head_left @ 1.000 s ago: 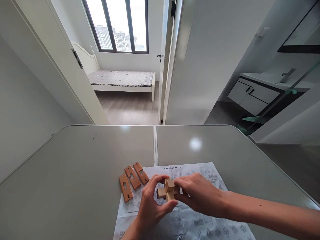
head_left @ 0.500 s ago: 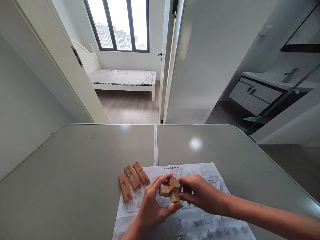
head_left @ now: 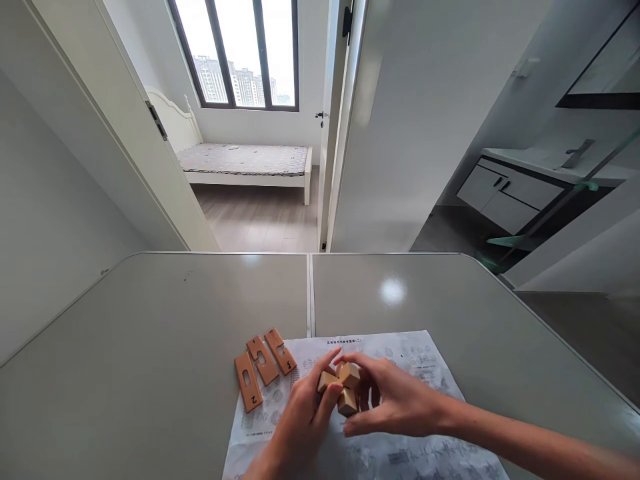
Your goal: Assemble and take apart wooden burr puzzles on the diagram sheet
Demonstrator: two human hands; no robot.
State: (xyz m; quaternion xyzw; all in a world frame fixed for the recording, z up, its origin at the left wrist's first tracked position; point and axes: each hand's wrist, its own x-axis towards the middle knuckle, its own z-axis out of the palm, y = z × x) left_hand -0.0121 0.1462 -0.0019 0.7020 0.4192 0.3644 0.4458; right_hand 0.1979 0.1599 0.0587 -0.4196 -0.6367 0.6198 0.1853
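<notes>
- The left hand (head_left: 303, 407) has a closed grip on a light tan, knobbly cluster of interlocking square wooden bars (head_left: 350, 375), its thumb laid over the near side and its fingers round the far left.
- The right hand (head_left: 395, 398) is cupped loosely at the cluster's right, index finger arched over the top and thumb set wide below; whether its curled fingers grasp the wood is hidden.
- Half a second ago the left thumb stretched beneath the cluster and the right fingers pinched its right end; now the left thumb is folded up against it, the right hand has opened wider, and the cluster is turned so that three block ends face the viewer.
- The cluster is above a white, creased, printed paper sheet (head_left: 415, 360).
- Just beyond the left knuckles, three flat reddish-brown wooden plates with cut-out slots (head_left: 253, 398) lie in a slanted row, arranged as before, partly overlapping the sheet's left border.
- The glossy grey table (head_left: 150, 347) spreads broadly left of the plates, with another wide stretch right of the sheet, behind the right forearm.
- A pale seam (head_left: 310, 293) runs from the sheet's upper border to the far edge, which is well beyond both hands; the far corners are cut at a slant.
</notes>
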